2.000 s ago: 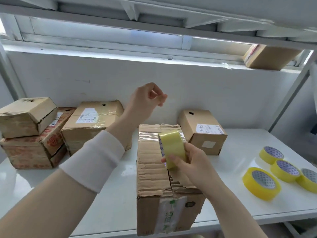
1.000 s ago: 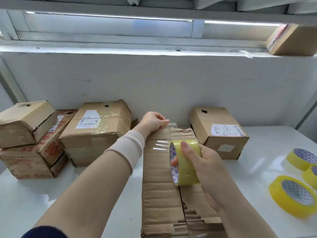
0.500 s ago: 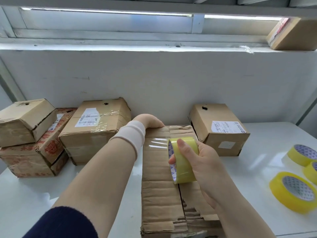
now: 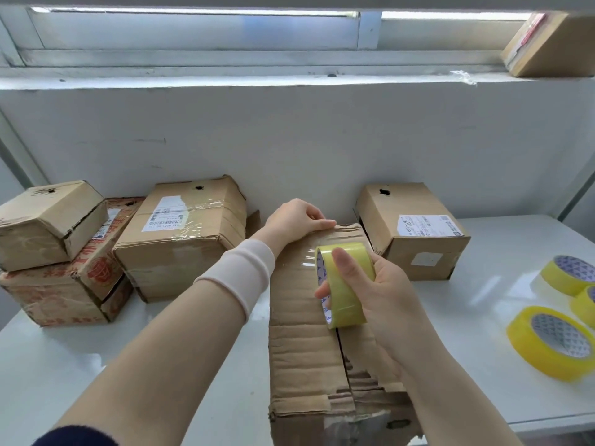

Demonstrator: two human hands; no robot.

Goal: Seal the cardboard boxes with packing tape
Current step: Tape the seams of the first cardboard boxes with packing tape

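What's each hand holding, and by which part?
Right hand grips the tape roll round its outer band. Left hand holds nothing, its fingers pressing the far end of the box.

The white table [image 4: 96, 365] bears a creased box [image 4: 302, 349] under the left fingers [image 4: 317, 224] and right fingers [image 4: 343, 265], a labelled box [image 4: 415, 243] beyond, yellow tape rolls [image 4: 553, 342] farther right, a taped box [image 4: 180, 249] and red-printed box [image 4: 58, 294] leftward.

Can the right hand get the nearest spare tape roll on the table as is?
Probably not yet: the right hand grips the tape roll on the box. The way to the spare roll looks unobstructed.
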